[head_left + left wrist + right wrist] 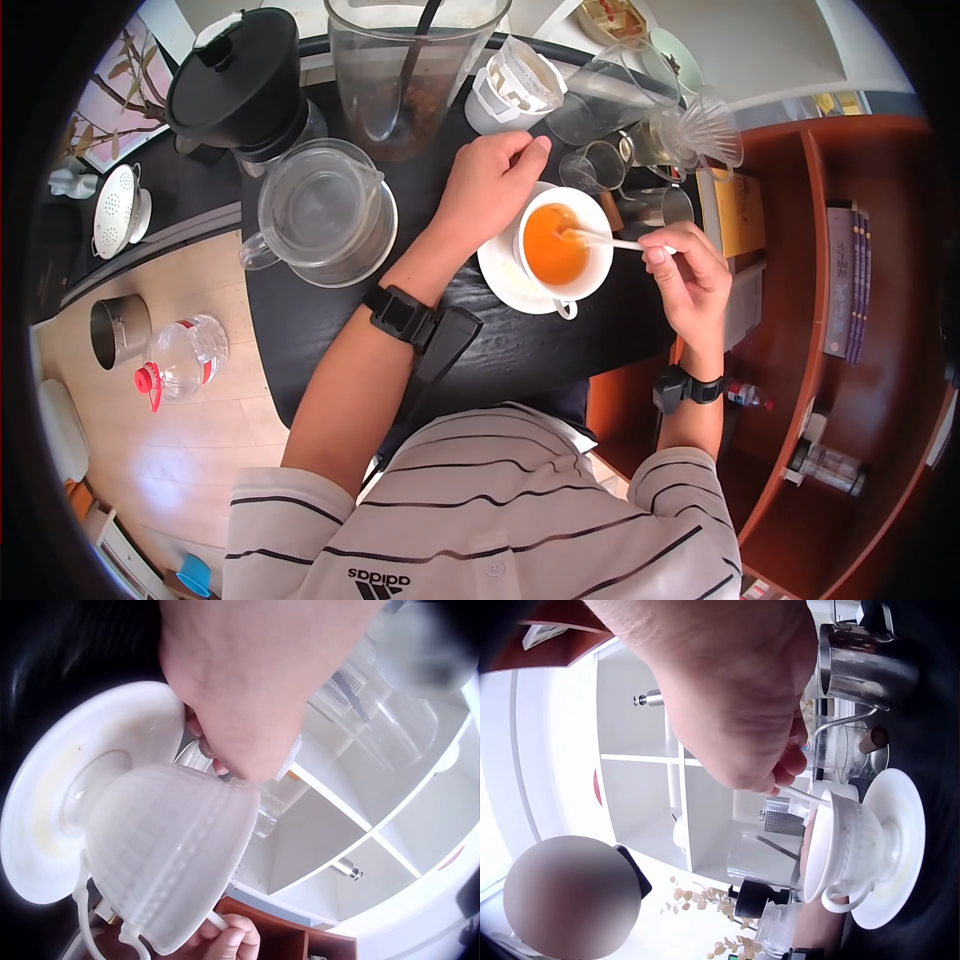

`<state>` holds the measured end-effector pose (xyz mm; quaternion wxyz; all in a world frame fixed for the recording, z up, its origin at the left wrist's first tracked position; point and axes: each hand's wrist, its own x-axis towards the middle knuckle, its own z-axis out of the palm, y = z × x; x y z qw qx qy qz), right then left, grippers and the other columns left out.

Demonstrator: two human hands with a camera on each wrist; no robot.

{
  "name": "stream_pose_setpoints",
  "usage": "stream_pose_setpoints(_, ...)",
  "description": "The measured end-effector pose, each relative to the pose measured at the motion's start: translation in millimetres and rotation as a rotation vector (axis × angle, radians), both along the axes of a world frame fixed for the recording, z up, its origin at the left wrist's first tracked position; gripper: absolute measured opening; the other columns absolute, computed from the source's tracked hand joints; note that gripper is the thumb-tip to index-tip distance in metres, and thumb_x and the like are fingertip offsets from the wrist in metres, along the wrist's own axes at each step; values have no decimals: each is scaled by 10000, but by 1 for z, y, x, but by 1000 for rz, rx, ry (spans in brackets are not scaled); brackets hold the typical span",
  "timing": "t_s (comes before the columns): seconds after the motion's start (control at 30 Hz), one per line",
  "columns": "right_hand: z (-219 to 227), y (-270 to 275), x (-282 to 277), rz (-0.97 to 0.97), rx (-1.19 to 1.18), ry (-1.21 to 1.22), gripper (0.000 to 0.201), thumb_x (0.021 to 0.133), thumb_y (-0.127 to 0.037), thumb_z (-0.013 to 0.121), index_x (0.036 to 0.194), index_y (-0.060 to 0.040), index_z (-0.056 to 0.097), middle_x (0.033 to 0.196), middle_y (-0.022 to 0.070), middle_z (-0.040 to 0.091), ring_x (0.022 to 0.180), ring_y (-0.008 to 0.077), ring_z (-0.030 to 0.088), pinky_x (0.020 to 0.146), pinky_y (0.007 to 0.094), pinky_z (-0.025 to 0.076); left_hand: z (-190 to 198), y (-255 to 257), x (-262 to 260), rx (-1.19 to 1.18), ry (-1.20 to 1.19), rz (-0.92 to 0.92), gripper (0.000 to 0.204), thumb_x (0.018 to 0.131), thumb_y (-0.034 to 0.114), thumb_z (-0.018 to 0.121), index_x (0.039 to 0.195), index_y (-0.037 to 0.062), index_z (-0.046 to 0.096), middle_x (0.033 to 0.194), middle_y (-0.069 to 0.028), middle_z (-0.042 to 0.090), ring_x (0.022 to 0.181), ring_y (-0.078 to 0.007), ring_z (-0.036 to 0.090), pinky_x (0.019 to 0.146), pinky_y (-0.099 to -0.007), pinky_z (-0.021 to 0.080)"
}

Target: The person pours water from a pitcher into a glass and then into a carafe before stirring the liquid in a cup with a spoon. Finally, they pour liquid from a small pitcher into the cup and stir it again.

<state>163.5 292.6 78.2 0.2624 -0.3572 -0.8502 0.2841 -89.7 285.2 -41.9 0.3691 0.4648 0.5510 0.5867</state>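
A white cup (602, 268) of orange-brown liquid (550, 262) stands on a white saucer (497, 272), its handle toward the person. My right hand (692, 278) pinches the end of a slim white spoon (612, 241) between thumb and fingers; the spoon's other end dips into the liquid. Ribbed sides show on the cup (165, 840) in the left wrist view. Beyond the saucer's far left side is my left hand (490, 182), thumb stretched toward the right, with most of its fingers hidden beneath. Nothing shows in its grasp.
Left of the cup is a lidded glass pot (320, 215), with a black-topped vessel (235, 85) behind it. A tall glass container (400, 110) and a drip bag (520, 80) stand at the back. A small glass (593, 167) and a metal pitcher (660, 207) sit close right.
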Motion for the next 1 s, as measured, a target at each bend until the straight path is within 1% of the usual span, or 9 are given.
stream_pose_setpoints(0.13,-5,-7,-6,92,-64,33,118,967,7,743,1081,-6,771,950,80,731,819,172,677,734,291,526,2,0,2,9,6,7,445,1085,295,641,760,-5,601,630,15,511,631,-56,443,570,-303,393)
stream_pose_setpoints(0.23,-5,-3,-18,124,60,13,124,971,4,740,1087,-21,776,934,88,733,800,193,683,716,301,531,-4,2,1,18,-20,-13,439,1085,286,646,747,12,582,646,40,507,640,-45,444,576,-285,385)
stream_pose_setpoints(0.37,9,0,-21,75,221,-93,88,979,-27,746,1062,-17,776,935,86,734,794,207,694,684,311,548,1,0,1,7,-54,-19,449,1087,292,644,734,24,571,642,54,495,630,-37,429,568,-274,356)
stream_pose_setpoints(0.47,13,-2,-15,89,227,-132,78,981,-30,747,1052,-18,778,928,87,728,789,203,692,678,309,544,4,-1,1,1,-65,-26,454,1087,297,643,732,25,566,639,55,491,624,-38,425,565,-273,349)
stream_pose_setpoints(0.6,12,-7,-20,135,97,-108,105,970,-44,766,1070,-18,783,923,86,722,785,199,691,682,312,542,5,-1,2,2,-71,-19,452,1086,294,643,728,28,566,634,57,485,621,-35,416,563,-268,341)
stream_pose_setpoints(0.8,11,1,-22,96,218,-62,111,975,-46,762,1082,-22,783,903,68,703,759,183,643,662,304,509,0,0,2,6,-83,-13,451,1085,298,647,737,22,572,639,60,480,628,-34,413,563,-271,348)
stream_pose_setpoints(0.87,12,0,-14,21,156,-103,109,980,-44,755,1083,-21,779,887,59,692,742,165,624,643,292,482,3,-1,2,-7,-76,-5,454,1087,301,646,739,19,569,642,60,478,632,-33,409,565,-272,350)
stream_pose_setpoints(0.93,9,-2,-11,33,106,-66,104,986,-53,751,1083,-29,778,876,47,682,730,145,603,638,280,459,3,-1,2,-17,-71,-17,456,1088,298,645,739,16,565,643,57,475,633,-34,405,566,-272,349)
stream_pose_setpoints(1.0,6,-6,-13,58,-59,9,101,991,-63,752,1083,-34,781,876,42,681,736,142,598,652,279,462,2,0,1,-22,-57,-24,454,1089,293,643,739,15,563,642,54,474,635,-34,403,568,-273,348)
